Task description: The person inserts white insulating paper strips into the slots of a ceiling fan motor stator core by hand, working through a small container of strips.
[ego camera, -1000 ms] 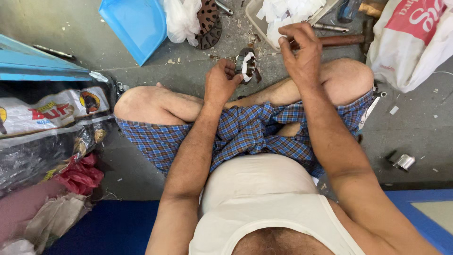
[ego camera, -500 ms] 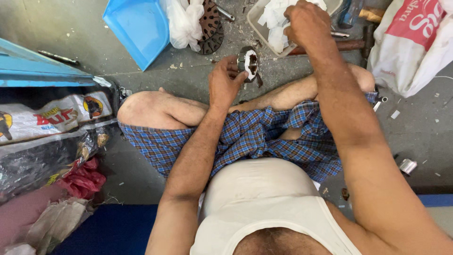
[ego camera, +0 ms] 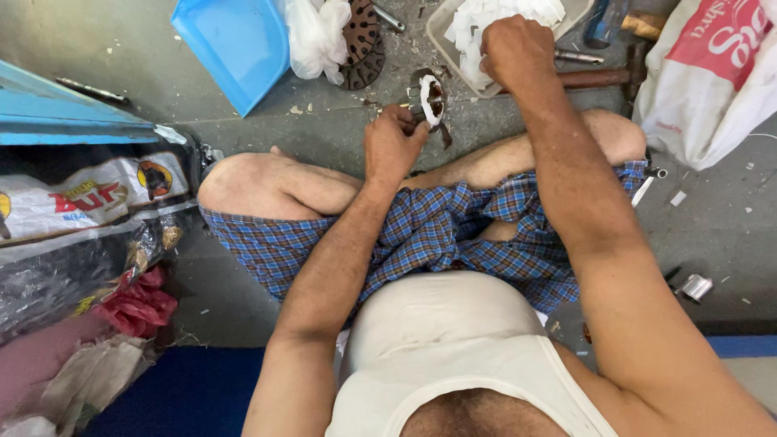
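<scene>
From the head view, a shallow pale tray (ego camera: 443,32) sits on the concrete floor (ego camera: 324,129) at the top of the frame, filled with small white cut pieces (ego camera: 502,18) heaped loosely inside it. To its left a blue plastic dustpan (ego camera: 231,44) lies tilted on the floor with nothing visible in it, and a knotted white plastic bag (ego camera: 316,36) rests against its right edge, partly covering a dark perforated metal disc (ego camera: 363,40). At the far right a large white and red sack (ego camera: 712,73) stands slumped, its contents hidden. The left hand (ego camera: 392,146) is closed, pinching a small round metal part (ego camera: 429,101) with a white insert; this part is held just above the floor in front of the person's crossed legs, just below the near left corner of the tray. The right hand (ego camera: 516,50) is curled into a loose fist, knuckles up, resting over the near side of the tray among the white pieces; whether it grips one of them cannot be told, since the fingers are turned under. The right forearm runs straight down from the tray across the right knee, while the left forearm angles up from the lap over the blue checked cloth (ego camera: 437,235). A wooden-handled hammer (ego camera: 599,78) lies on the floor just beside the right wrist.
</scene>
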